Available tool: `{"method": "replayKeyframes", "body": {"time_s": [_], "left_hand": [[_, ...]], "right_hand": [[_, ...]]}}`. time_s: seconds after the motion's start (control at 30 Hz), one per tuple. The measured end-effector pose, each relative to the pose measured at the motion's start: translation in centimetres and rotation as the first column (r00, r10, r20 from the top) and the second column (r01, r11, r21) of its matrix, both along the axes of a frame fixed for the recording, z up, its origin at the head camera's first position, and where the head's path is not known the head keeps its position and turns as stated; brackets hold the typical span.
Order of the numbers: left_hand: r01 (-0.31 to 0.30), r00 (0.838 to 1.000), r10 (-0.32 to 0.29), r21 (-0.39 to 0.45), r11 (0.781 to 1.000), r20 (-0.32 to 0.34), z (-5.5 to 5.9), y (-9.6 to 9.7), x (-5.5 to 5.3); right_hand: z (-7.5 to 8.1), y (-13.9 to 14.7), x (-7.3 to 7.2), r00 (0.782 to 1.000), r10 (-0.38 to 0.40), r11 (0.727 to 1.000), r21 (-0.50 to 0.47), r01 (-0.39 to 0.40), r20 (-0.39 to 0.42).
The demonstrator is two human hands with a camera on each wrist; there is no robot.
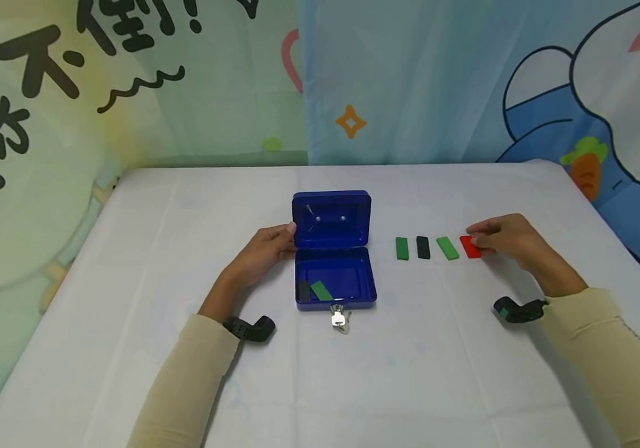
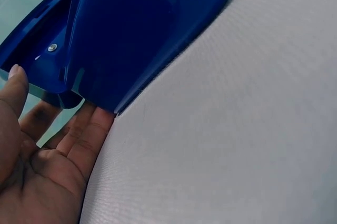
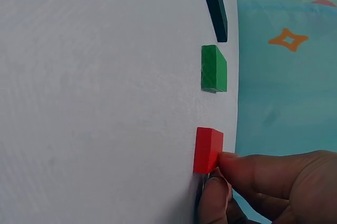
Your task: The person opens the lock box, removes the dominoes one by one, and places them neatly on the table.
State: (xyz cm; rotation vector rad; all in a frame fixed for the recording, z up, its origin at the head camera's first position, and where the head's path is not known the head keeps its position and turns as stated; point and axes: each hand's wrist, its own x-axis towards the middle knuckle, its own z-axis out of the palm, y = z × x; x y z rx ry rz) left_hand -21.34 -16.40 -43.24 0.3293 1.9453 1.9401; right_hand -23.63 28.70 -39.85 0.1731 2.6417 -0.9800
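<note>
A small blue metal cash box (image 1: 347,274) lies with its lid (image 1: 332,233) raised, keys (image 1: 339,319) hanging at its front lock. My left hand (image 1: 264,252) holds the lid's left side; in the left wrist view the thumb (image 2: 17,79) is at the lid's rim and the other fingers reach behind it. With thumb and fingertips, my right hand (image 1: 512,239) pinches a red block (image 1: 469,247) at the right end of a row. A black block (image 1: 303,290) and a tilted green block (image 1: 321,290) lie inside the box at its left.
Left of the red block, the row on the white-covered table (image 1: 409,373) has a slanted green block (image 1: 448,248), a black block (image 1: 423,247) and another green block (image 1: 402,249). A printed curtain (image 1: 409,81) hangs behind the table.
</note>
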Motion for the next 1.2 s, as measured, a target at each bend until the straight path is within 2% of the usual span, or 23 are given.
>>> {"method": "replayKeyframes", "body": {"time_s": [0.2,0.37,0.43,0.6,0.8,0.97,1.2], "left_hand": [[0.0,1.0,0.0,0.001,1.0,-0.009,-0.1,-0.1,0.0],[0.005,1.0,-0.005,-0.009,1.0,-0.021,-0.1,-0.2,0.0],[0.002,1.0,-0.002,-0.015,1.0,-0.018,-0.1,-0.1,0.0],[0.0,1.0,-0.001,-0.016,1.0,-0.012,-0.1,-0.1,0.0],[-0.002,1.0,0.002,-0.017,1.0,-0.018,0.0,-0.2,0.0],[0.0,1.0,0.0,-0.012,1.0,-0.012,0.0,-0.2,0.0],[0.0,1.0,0.0,-0.001,1.0,-0.002,0.0,-0.2,0.0]], "right_hand": [[0.2,-0.4,0.1,0.999,-0.048,0.999,-0.022,0.047,-0.024],[1.0,-0.8,0.6,0.993,-0.068,0.997,-0.05,0.064,-0.092],[1.4,-1.2,0.9,0.993,-0.054,0.997,-0.059,0.048,-0.106],[3.1,-2.9,1.7,0.997,0.019,0.992,-0.125,-0.029,-0.081],[4.7,-5.0,2.2,0.991,0.104,0.966,-0.228,-0.12,-0.081],[5.6,-6.1,2.5,0.991,0.118,0.958,-0.256,-0.13,-0.064],[5.9,-7.0,2.5,0.993,0.118,0.942,-0.313,-0.121,-0.03]]}}
